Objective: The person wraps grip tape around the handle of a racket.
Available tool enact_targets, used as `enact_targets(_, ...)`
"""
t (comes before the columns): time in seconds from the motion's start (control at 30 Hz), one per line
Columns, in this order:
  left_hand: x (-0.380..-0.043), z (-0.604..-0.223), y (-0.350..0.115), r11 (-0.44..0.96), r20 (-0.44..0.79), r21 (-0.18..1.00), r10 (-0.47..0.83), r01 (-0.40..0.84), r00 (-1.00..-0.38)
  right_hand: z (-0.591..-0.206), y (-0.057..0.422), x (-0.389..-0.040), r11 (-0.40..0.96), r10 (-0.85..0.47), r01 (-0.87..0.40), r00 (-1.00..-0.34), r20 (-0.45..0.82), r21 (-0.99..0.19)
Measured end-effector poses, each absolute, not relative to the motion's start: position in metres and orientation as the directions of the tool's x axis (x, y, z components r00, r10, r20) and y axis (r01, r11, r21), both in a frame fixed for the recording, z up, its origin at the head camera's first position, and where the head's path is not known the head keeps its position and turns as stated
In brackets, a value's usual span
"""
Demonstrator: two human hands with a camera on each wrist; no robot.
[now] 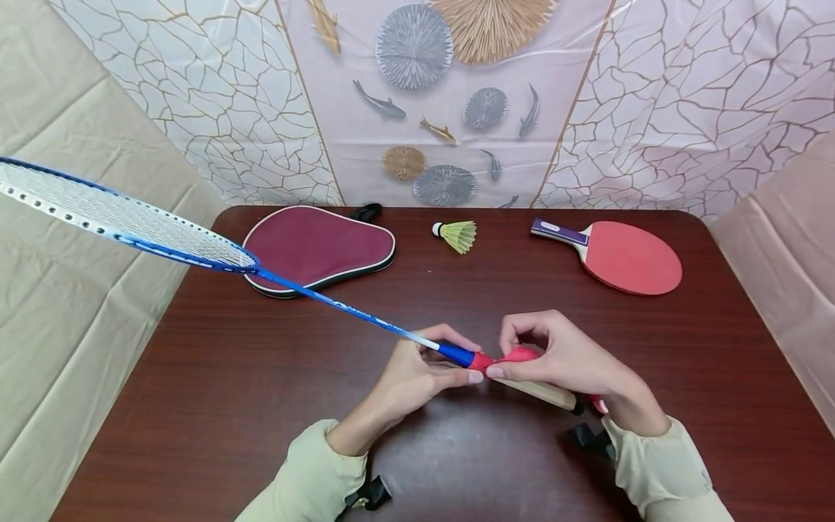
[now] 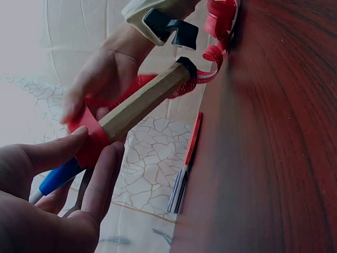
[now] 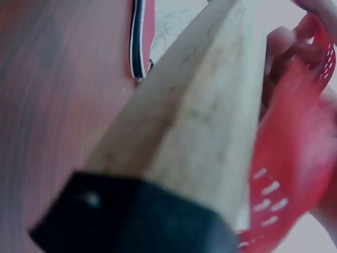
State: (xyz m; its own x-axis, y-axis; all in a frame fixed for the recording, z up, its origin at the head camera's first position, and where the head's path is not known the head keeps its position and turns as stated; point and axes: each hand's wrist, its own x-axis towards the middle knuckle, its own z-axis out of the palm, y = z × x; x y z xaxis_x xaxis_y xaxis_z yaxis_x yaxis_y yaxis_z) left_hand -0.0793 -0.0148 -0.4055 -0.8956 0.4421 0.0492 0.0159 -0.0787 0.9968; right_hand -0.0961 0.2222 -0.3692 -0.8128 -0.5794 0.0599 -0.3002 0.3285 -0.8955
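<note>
A blue badminton racket (image 1: 352, 310) slants across the head view, its strung head up at the left. My left hand (image 1: 417, 373) pinches it at the top of the handle, thumb and fingers around the blue cone and the first red wrap. Bare wood (image 2: 150, 100) shows along the rest of the handle down to a black end cap (image 2: 187, 67). My right hand (image 1: 564, 355) pinches red perforated grip tape (image 1: 522, 354) right beside the left thumb. The tape's loose length (image 2: 213, 55) curls past the end cap in the left wrist view.
Along the table's (image 1: 228, 377) far side lie a maroon paddle case (image 1: 320, 243), a yellow shuttlecock (image 1: 457, 235) and a red table tennis paddle (image 1: 629, 257). A patterned cloth (image 1: 450, 159) hangs behind the table. Black straps (image 1: 370, 494) hang at both cuffs.
</note>
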Motion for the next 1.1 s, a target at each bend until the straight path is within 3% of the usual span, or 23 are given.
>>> enact_targets(0.17,-0.079,-0.405,-0.015,-0.054,0.061,0.998,0.438,0.042,-0.897,-0.368,0.229,-0.097,0.134,-0.659,-0.281,-0.741,0.127,-0.950)
enact_targets(0.27,-0.080,-0.406,-0.015,-0.038,0.082,0.997,0.436,0.072,-0.896,-0.367,0.232,-0.097,0.101,-0.617,-0.238,-0.777,0.127,-0.966)
enact_targets(0.4,-0.080,-0.406,-0.015,-0.038,0.117,0.993,0.440,0.112,-0.890,-0.368,0.228,-0.098,0.229,-0.458,-0.222,-0.884,0.097,-0.948)
enact_targets(0.53,-0.080,-0.405,-0.016,-0.091,0.142,0.989,0.452,0.112,-0.881,-0.369,0.219,-0.098,0.334,-0.343,-0.233,-0.933,0.112,-0.913)
enact_targets(0.9,-0.082,-0.407,-0.015,-0.200,0.177,0.975,0.444,0.095,-0.878,-0.375,0.201,-0.093,0.564,-0.252,-0.311,-0.947,0.199,-0.765)
enact_targets(1.1,-0.084,-0.409,-0.015,-0.182,0.204,0.973,0.385,0.143,-0.900,-0.382,0.196,-0.094,0.581,-0.280,-0.353,-0.933,0.228,-0.733)
